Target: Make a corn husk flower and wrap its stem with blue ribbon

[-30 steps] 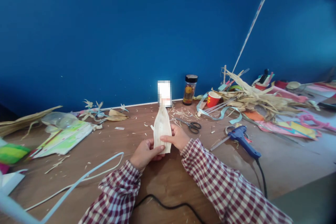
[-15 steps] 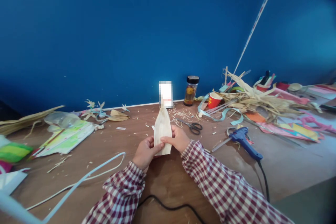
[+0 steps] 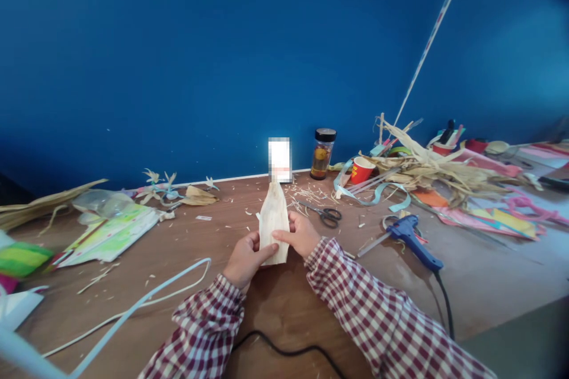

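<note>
A pale dried corn husk (image 3: 274, 216), narrow at the top and wide at the bottom, is held up over the table's middle. My left hand (image 3: 244, 257) pinches its lower left edge, thumb in front. My right hand (image 3: 302, 234) grips the right edge, its thumb pressed across the husk's face. The fingers behind the husk are hidden. Beyond the right hand lie black-handled scissors (image 3: 328, 215), beside thin husk trimmings (image 3: 311, 194). A blue glue gun (image 3: 413, 240) rests farther right.
A lidded jar (image 3: 322, 154) and a red paper cup (image 3: 361, 170) stand near the blue wall, beside a heap of dried husks (image 3: 422, 163). Husk flowers (image 3: 164, 186) lie at the back left. Black cable (image 3: 288, 350) crosses the front; a pale blue bar (image 3: 142, 305) juts in at left.
Both hands keep their hold on the husk, and it leans very slightly differently. The whole view has shifted a few pixels; nothing was taken up or let go.
</note>
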